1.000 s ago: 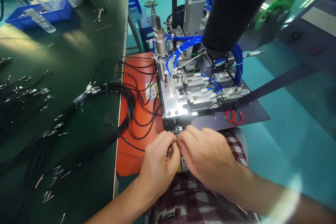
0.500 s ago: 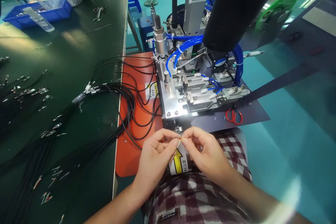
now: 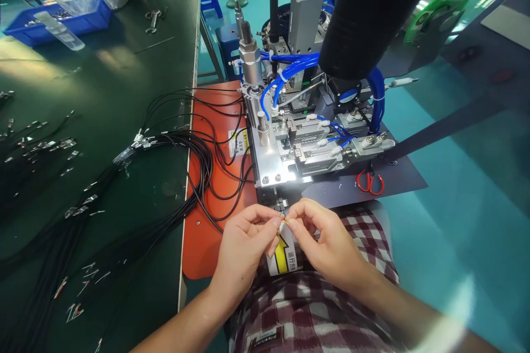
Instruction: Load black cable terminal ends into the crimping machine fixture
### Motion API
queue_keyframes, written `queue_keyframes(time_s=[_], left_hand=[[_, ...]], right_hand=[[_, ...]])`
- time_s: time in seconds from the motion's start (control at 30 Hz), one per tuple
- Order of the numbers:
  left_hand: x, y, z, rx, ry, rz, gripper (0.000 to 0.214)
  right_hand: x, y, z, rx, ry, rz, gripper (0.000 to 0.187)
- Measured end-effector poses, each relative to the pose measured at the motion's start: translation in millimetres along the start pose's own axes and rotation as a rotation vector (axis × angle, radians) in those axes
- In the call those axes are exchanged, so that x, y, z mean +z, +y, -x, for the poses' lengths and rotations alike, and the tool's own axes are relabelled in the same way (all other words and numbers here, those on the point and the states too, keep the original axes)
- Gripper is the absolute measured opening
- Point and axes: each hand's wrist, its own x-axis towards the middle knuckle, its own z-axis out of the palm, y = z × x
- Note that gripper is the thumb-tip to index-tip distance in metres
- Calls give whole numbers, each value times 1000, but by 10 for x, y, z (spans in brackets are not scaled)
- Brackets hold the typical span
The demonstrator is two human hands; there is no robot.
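Note:
My left hand (image 3: 244,245) and my right hand (image 3: 327,242) meet fingertip to fingertip just in front of a small metal machine (image 3: 298,149). Both pinch the end of a thin black wire (image 3: 282,219) that carries a small metal terminal, held over a yellow arrow sticker (image 3: 284,253). The rest of that wire runs left into a bundle of black wires (image 3: 199,160) looped over an orange mat (image 3: 215,176). Both hands are closed in a pinch. My checked clothing shows below them.
Blue air hoses (image 3: 290,69) and a cylinder (image 3: 250,60) stand on the machine. Red scissors (image 3: 370,182) lie to its right. Terminated wires (image 3: 49,149) spread over the green bench on the left, with a blue bin (image 3: 58,22) at the back. A large black cylinder (image 3: 372,11) hangs overhead.
Both hands pulled back slightly from the machine's front edge and loosened, uncovering the yellow arrow sticker. They still pinch the wire end between them.

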Motion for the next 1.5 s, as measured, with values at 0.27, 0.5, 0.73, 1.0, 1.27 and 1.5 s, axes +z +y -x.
queue_keyframes(time_s=[0.27,0.5,0.73,1.0,1.27,1.5], left_hand=[[-2,4,-5,17,21,52,20],[5,-4,12,34,23,26,19],[9,13,11,46,20,57,16],[-13,32,52,69,-67,159,14],[-66,94,34,-78,-144,-50,12],[-47,44,12,-78,-66,-109,19]], right_hand=[[62,44,49,6,159,-123,7],[82,-3,60,-340,263,163,7],[137,45,42,-467,269,349,9],[291,-65,48,137,122,-422,14],[-81,-16,-98,-78,-85,-169,12],[-50,82,-71,76,-7,-209,10]])
